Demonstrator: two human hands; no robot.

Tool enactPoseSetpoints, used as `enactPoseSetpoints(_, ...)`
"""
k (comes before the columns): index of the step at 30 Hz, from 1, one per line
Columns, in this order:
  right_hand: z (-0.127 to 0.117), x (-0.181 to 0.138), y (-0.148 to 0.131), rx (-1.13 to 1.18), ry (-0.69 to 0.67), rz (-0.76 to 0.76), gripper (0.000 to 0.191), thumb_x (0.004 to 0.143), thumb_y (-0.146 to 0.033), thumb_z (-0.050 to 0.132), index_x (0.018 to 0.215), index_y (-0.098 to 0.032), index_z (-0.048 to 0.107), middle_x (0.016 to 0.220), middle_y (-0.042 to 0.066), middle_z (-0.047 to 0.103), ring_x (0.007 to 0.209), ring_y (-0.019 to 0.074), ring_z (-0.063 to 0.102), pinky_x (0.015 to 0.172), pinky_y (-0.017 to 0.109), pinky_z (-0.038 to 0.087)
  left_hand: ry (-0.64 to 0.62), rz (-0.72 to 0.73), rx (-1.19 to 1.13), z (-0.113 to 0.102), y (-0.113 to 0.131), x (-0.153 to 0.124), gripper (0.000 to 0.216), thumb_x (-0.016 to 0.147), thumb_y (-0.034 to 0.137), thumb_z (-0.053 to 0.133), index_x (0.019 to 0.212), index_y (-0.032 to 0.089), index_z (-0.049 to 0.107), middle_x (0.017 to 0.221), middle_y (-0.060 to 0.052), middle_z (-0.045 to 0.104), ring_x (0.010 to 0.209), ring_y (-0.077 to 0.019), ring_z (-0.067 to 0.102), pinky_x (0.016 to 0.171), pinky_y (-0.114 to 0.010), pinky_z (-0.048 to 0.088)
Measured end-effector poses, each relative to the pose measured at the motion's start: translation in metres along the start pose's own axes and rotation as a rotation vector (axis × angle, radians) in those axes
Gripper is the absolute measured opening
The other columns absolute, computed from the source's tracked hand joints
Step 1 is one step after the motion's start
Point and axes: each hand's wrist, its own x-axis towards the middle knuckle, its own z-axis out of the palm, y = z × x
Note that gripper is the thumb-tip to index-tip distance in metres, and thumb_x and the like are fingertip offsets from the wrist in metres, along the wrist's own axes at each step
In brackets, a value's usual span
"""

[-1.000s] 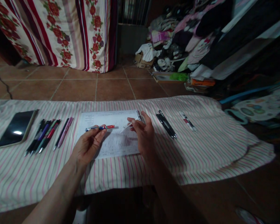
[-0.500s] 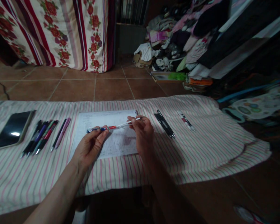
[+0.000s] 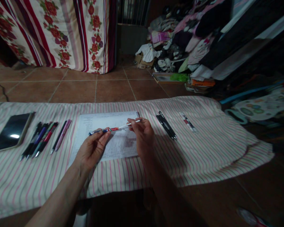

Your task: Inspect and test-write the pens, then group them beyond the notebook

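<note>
My left hand (image 3: 92, 149) pinches a red and blue pen barrel (image 3: 104, 130) above an open spiral notebook (image 3: 101, 124). My right hand (image 3: 142, 135) pinches a thin white refill (image 3: 132, 123) whose left end meets the barrel's red end. Both hands hover just over the notebook page, which lies on a pink-striped cloth (image 3: 203, 148).
Left of the notebook lie several pens (image 3: 41, 138) in a row and a dark phone (image 3: 11, 131). Two black pens (image 3: 167, 125) and a white pen (image 3: 187, 122) lie to the right. Tiled floor, a floral curtain (image 3: 61, 31) and a heap of clothes (image 3: 180, 41) are beyond.
My right hand lifted the white refill from the page and brought it in line with the pen barrel held by my left hand; it now sits a little further in.
</note>
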Motion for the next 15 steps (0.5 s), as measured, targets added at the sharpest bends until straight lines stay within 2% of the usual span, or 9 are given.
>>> enactPoseSetpoints(7, 0.005, -0.004, 0.006, -0.041, -0.029, 0.032, 0.023, 0.070, -0.033, 0.067, 0.082, -0.018, 0.053, 0.079, 0.003, 0.071, 0.064, 0.0125, 0.065, 0.052, 0.021, 0.050, -0.026, 0.009, -0.024, 0.002, -0.006, -0.001, 0.030, 0.080, -0.008, 0.040, 0.062, 0.004, 0.060, 0.071, -0.010, 0.066, 0.072, -0.0167, 0.068, 0.068, -0.023, 0.059)
enactPoseSetpoints(11, 0.007, -0.009, 0.004, -0.157, -0.104, 0.055, 0.019, 0.071, -0.034, 0.066, 0.079, -0.018, 0.059, 0.071, 0.001, 0.067, 0.064, 0.0116, 0.060, 0.046, 0.017, 0.040, -0.059, 0.014, -0.053, 0.003, -0.008, -0.003, 0.029, 0.081, -0.007, 0.040, 0.063, 0.004, 0.060, 0.071, -0.009, 0.066, 0.072, -0.0175, 0.068, 0.068, -0.025, 0.059)
enactPoseSetpoints(15, 0.009, -0.012, 0.001, -0.120, -0.140, 0.144, 0.019, 0.071, -0.033, 0.066, 0.082, -0.019, 0.061, 0.066, -0.001, 0.063, 0.058, 0.0096, 0.054, 0.042, 0.016, 0.032, -0.063, -0.011, -0.039, 0.004, -0.009, -0.006, 0.028, 0.082, -0.004, 0.040, 0.065, 0.005, 0.060, 0.072, -0.010, 0.065, 0.073, -0.0171, 0.068, 0.066, -0.023, 0.059)
